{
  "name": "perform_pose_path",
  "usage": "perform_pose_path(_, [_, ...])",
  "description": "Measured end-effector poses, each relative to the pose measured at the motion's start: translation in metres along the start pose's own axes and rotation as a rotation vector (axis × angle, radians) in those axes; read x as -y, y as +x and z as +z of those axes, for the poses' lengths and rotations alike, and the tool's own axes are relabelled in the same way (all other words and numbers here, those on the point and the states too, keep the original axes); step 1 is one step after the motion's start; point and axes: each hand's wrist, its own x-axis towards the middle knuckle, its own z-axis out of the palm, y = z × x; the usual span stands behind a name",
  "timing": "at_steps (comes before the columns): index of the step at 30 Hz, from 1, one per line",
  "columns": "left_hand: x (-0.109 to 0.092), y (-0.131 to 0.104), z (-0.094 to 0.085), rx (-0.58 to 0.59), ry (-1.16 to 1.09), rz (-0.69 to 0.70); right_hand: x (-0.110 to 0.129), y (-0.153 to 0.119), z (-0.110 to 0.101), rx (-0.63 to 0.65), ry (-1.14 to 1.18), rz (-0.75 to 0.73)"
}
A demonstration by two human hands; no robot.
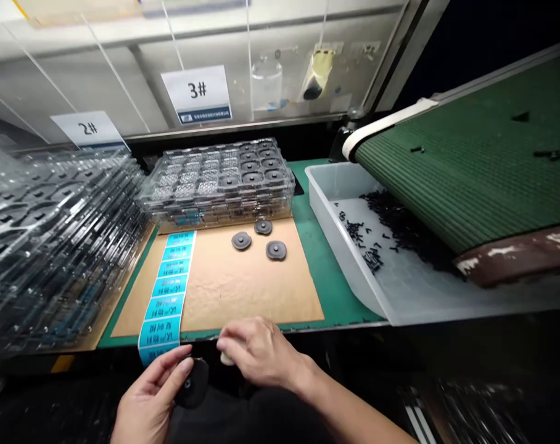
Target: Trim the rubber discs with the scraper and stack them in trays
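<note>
My left hand pinches a flat black oval part with a small round centre, below the table's front edge. To its right, my right hand is closed around a small pale object, only partly visible between its fingers. The two hands are apart. Three similar dark parts lie on the brown cardboard: one at the back, one at the left and one at the right. A strip of blue labels runs along the cardboard's left side.
Behind the cardboard stand stacked clear trays, some pockets holding dark parts. More stacked trays fill the left. At the right, a white bin holds many small black pieces beneath a green conveyor belt.
</note>
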Motion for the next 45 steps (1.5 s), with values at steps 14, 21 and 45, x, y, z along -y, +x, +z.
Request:
perform_pose_path(14, [-0.238, 0.155, 0.115, -0.06, 0.287, 0.899, -0.067, 0.15, -0.019, -0.189, -0.232, -0.152])
perform_pose_path(21, [-0.318, 0.245, 0.219, 0.01, 0.61, 1.163, -0.071, 0.154, -0.015, -0.234, -0.223, -0.139])
perform_pose_path(45, [-0.142, 0.171, 0.189, 0.525, 1.375, 0.748, -0.072, 0.156, -0.008, -0.175, -0.296, -0.036])
